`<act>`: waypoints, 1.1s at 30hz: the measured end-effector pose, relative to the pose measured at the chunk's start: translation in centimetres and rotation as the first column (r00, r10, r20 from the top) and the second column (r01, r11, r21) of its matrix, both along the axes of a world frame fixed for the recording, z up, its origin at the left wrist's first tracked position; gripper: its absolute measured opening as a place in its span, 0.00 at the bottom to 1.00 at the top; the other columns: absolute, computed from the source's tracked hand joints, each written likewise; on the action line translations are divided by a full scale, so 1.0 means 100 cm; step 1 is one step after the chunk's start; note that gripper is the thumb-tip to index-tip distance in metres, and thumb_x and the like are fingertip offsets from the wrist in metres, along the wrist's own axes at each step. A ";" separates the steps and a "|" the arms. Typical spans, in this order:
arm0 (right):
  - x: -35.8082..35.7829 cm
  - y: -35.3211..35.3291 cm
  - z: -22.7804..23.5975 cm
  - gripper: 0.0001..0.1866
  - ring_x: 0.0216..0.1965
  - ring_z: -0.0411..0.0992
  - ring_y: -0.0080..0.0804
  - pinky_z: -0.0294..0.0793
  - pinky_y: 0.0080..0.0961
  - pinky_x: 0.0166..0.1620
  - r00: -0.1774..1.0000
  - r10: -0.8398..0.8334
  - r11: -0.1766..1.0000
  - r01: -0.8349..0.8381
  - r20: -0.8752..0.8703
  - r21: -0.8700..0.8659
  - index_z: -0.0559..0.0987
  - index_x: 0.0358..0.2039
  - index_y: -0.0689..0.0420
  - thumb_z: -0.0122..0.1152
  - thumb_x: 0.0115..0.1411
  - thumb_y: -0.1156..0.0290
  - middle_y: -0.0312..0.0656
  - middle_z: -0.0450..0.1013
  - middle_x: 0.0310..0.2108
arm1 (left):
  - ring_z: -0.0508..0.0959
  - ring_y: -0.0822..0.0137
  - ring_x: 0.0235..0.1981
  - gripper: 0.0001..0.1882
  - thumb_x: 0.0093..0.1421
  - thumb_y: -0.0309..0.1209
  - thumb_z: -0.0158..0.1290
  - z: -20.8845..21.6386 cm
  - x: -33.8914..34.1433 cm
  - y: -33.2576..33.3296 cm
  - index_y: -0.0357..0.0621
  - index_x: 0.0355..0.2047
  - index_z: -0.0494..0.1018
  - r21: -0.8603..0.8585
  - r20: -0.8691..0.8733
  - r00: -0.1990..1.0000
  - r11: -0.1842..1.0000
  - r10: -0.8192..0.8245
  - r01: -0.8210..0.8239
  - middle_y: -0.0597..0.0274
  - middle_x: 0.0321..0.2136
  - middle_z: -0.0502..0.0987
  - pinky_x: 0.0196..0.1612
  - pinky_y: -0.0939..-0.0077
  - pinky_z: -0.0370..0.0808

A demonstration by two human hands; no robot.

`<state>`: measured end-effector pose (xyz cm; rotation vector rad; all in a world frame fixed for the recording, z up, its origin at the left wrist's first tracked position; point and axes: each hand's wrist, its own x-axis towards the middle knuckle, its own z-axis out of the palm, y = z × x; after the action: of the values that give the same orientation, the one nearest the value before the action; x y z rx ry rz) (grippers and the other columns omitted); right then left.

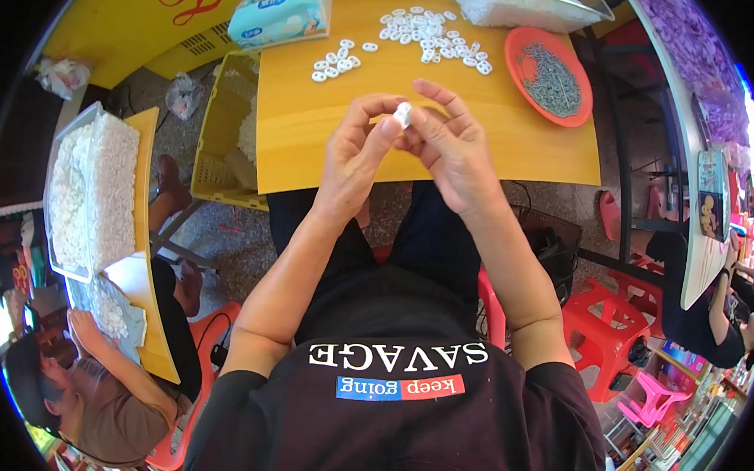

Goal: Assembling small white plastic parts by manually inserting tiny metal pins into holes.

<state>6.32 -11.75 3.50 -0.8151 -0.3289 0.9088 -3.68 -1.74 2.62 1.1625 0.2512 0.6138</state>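
Note:
A small white plastic piece (pixel 402 114) is pinched between the fingertips of both hands, above the near half of the yellow table (pixel 314 140). My left hand (pixel 354 150) grips it from the left with thumb and forefinger. From the other side my right hand (pixel 458 155) closes thumb and forefinger on it, with the outer fingers raised. Fingers cover part of the piece. Beyond the hands lies a heap of white two-holed oval plastic pieces (pixel 415 27), with a smaller group (pixel 338 63) to its left. An orange-red bowl (pixel 585 97) of grey metal screws (pixel 552 79) stands at the right.
A blue tissue pack (pixel 281 14) sits at the far left corner; a clear bin of white parts (pixel 521 8) stands far right. Below the table's left side is a yellow crate (pixel 216 153). At left, another person (pixel 101 392) works beside a full white bin (pixel 101 194). Red stools (pixel 596 321) stand right.

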 end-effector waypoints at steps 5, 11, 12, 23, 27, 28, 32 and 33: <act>-0.011 0.003 0.003 0.34 0.44 0.73 0.28 0.75 0.29 0.46 0.984 0.094 0.993 -0.083 -0.150 0.080 0.53 0.62 0.58 0.59 0.61 0.77 0.44 0.72 0.43 | 0.71 0.71 0.48 0.16 0.69 0.36 0.43 -0.011 -0.003 0.004 0.37 0.48 0.72 0.040 0.073 0.989 0.991 -0.128 0.125 0.60 0.50 0.70 0.51 0.77 0.68; -0.018 0.009 0.008 0.37 0.45 0.73 0.28 0.73 0.26 0.48 0.987 0.086 0.992 -0.073 -0.134 0.101 0.50 0.64 0.58 0.59 0.60 0.78 0.44 0.73 0.42 | 0.68 0.63 0.54 0.15 0.68 0.35 0.45 -0.010 -0.005 0.004 0.36 0.45 0.72 -0.067 0.178 0.977 0.989 -0.118 0.131 0.54 0.50 0.70 0.58 0.68 0.63; -0.019 0.010 0.007 0.37 0.45 0.73 0.28 0.73 0.26 0.48 0.987 0.086 0.992 -0.073 -0.133 0.101 0.50 0.64 0.58 0.59 0.60 0.78 0.44 0.73 0.42 | 0.68 0.63 0.54 0.15 0.68 0.35 0.45 -0.011 -0.005 0.005 0.36 0.45 0.72 -0.066 0.178 0.977 0.989 -0.118 0.132 0.54 0.50 0.70 0.58 0.68 0.63; -0.024 0.030 0.002 0.33 0.39 0.73 0.23 0.73 0.20 0.45 0.996 0.042 0.999 -0.042 -0.077 0.006 0.54 0.63 0.62 0.58 0.62 0.75 0.40 0.74 0.40 | 0.69 0.65 0.53 0.12 0.67 0.32 0.47 -0.017 -0.011 0.021 0.37 0.44 0.73 -0.186 0.098 0.992 0.978 -0.074 0.092 0.56 0.48 0.72 0.58 0.69 0.64; 0.013 0.030 -0.016 0.16 0.30 0.73 0.21 0.74 0.20 0.37 0.858 0.092 0.945 0.085 0.505 -0.316 0.75 0.50 0.64 0.55 0.65 0.69 0.36 0.76 0.33 | 0.75 0.69 0.45 0.14 0.66 0.30 0.49 -0.012 -0.023 0.048 0.35 0.48 0.72 0.051 -0.014 0.987 0.986 0.160 -0.159 0.58 0.41 0.76 0.52 0.75 0.69; 0.032 0.026 -0.025 0.13 0.29 0.73 0.23 0.74 0.21 0.36 0.639 0.028 0.893 0.329 0.769 -0.306 0.77 0.47 0.62 0.56 0.64 0.70 0.37 0.76 0.33 | 0.76 0.70 0.42 0.14 0.66 0.30 0.49 -0.009 -0.029 0.061 0.34 0.49 0.71 0.082 -0.047 0.976 0.975 0.212 -0.208 0.58 0.39 0.77 0.50 0.76 0.70; 0.090 0.019 -0.045 0.08 0.32 0.76 0.42 0.74 0.34 0.34 0.083 0.075 0.729 0.676 0.994 -0.111 0.81 0.37 0.54 0.60 0.58 0.70 0.45 0.76 0.36 | 0.76 0.74 0.41 0.14 0.63 0.27 0.54 -0.026 -0.058 0.121 0.36 0.48 0.73 0.274 -0.184 0.837 0.845 0.516 -0.460 0.62 0.39 0.77 0.46 0.81 0.71; 0.099 0.018 -0.048 0.07 0.32 0.75 0.43 0.74 0.36 0.34 -0.001 0.126 0.705 0.704 0.992 -0.089 0.81 0.36 0.53 0.60 0.58 0.69 0.44 0.75 0.35 | 0.74 0.70 0.46 0.19 0.62 0.29 0.55 -0.037 -0.067 0.138 0.38 0.52 0.70 0.403 -0.194 0.815 0.802 0.546 -0.441 0.59 0.45 0.75 0.49 0.78 0.70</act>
<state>16.21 -9.93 -1.28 -2.0634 -1.0681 -0.3082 -10.41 12.07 -1.11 1.5451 0.7603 0.9743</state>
